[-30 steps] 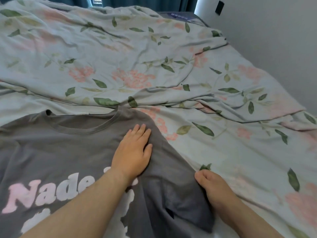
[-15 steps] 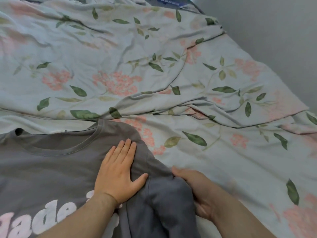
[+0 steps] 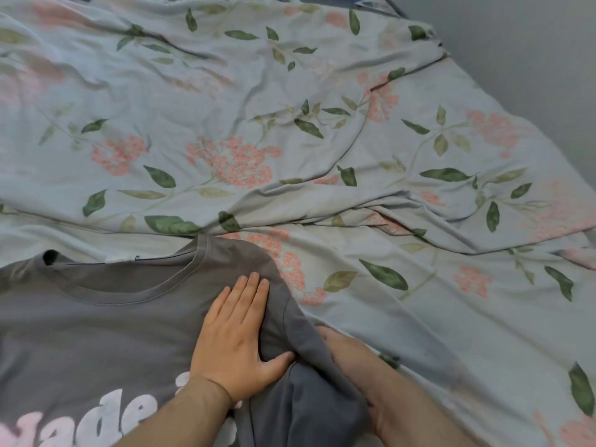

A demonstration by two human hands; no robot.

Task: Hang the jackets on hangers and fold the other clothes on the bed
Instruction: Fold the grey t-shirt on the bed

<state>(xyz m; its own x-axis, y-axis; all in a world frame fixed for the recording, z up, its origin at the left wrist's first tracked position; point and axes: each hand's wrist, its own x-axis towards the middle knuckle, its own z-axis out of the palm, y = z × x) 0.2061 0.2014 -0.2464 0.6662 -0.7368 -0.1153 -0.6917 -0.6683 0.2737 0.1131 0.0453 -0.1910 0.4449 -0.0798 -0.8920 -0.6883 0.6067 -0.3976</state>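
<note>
Lying front-up, grey T-shirt (image 3: 96,333) shows pink-white lettering (image 3: 80,424).

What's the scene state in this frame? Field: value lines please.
garment: grey T-shirt, pale lettering, front up
left hand: flat on the shirt's shoulder, beside the collar
right hand: at the sleeve, fingers hidden under the fabric
sleeve state: raised and bunched over the right hand
bedding: crumpled floral duvet beyond the shirt
hangers: none in view
</note>
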